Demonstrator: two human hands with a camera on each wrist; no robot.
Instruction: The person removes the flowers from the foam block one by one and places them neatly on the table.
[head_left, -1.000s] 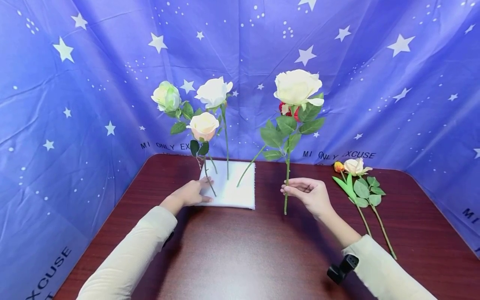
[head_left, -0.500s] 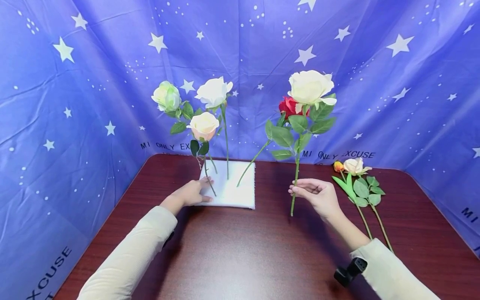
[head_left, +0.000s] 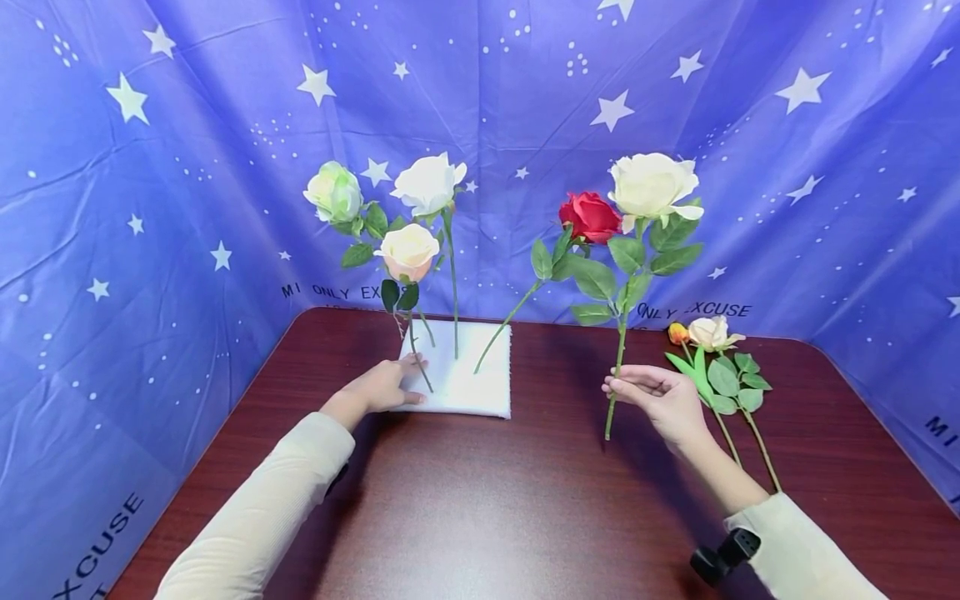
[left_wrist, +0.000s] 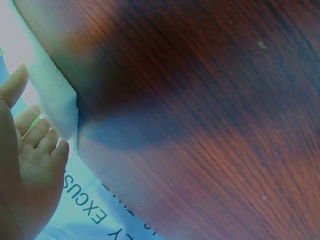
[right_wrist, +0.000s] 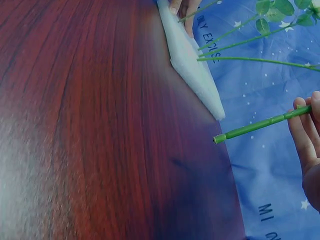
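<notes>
- The right hand (head_left: pixel 660 398) pinches the thin green stem of a white rose (head_left: pixel 651 185), holding it upright above the table (head_left: pixel 487 508), right of the foam block (head_left: pixel 468 383)
- The stem's cut end hangs just below the fingers; green leaves sit midway up, the open cream-white bloom at the top
- The left hand (head_left: pixel 382 387) rests flat, fingers straight, on the foam block's near left corner, grasping nothing
- A red rose (head_left: pixel 590 217) stands just left of the white bloom

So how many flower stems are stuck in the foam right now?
4: green-white, white and peach roses stand in the foam; a red rose leans right from it.
</notes>
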